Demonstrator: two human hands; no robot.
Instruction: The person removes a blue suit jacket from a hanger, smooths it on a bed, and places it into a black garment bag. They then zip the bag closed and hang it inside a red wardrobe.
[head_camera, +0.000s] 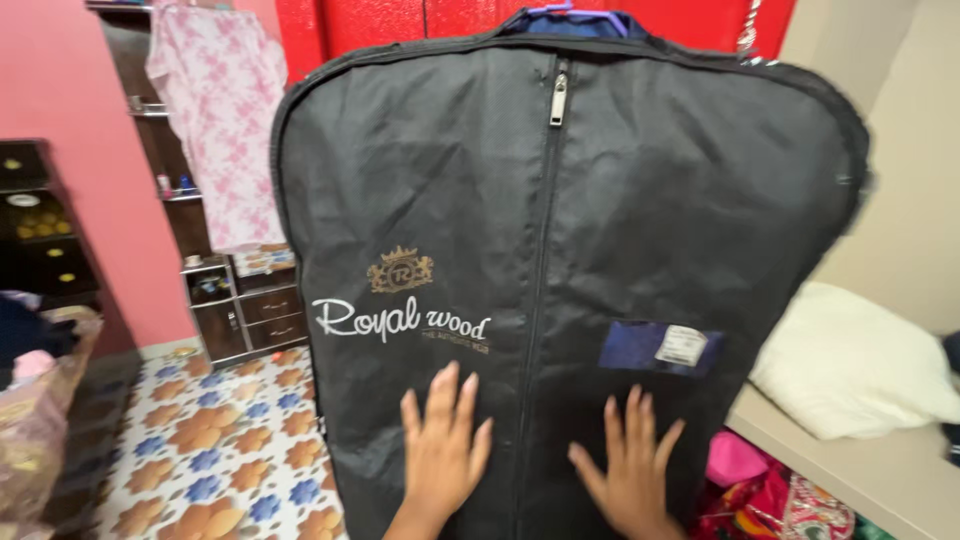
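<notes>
Hanging at the far left, beyond a dark cabinet (40, 235), a pink wall (90, 180) meets a shelf unit (235, 300) with small drawers, and a pink flowered garment (220, 120) hangs over the top of it. Below, the floor (200, 450) has tiles with orange and blue flowers. At the left edge there is a pile of cloth (35, 400).

In the middle, a big black garment bag (560, 250) hangs upright before a red door (400, 25) and fills most of the view. Its zipper (557, 100) runs down the centre, and the pull sits near the top. A small clear window with a white label (660, 347) is on the right half of the bag.

The left hand (442, 450) lies flat on the lower part of the bag, left of the zipper, fingers spread and open, grasping nothing. The right hand (632, 470) lies the same way just right of the zipper, below the window, palm pressed on the fabric, also released.

To the right, a white pillow (850, 360) rests on a pale ledge (860, 470). Under the ledge, pink and red cloths (760, 490) are piled near the bag's lower right edge.
</notes>
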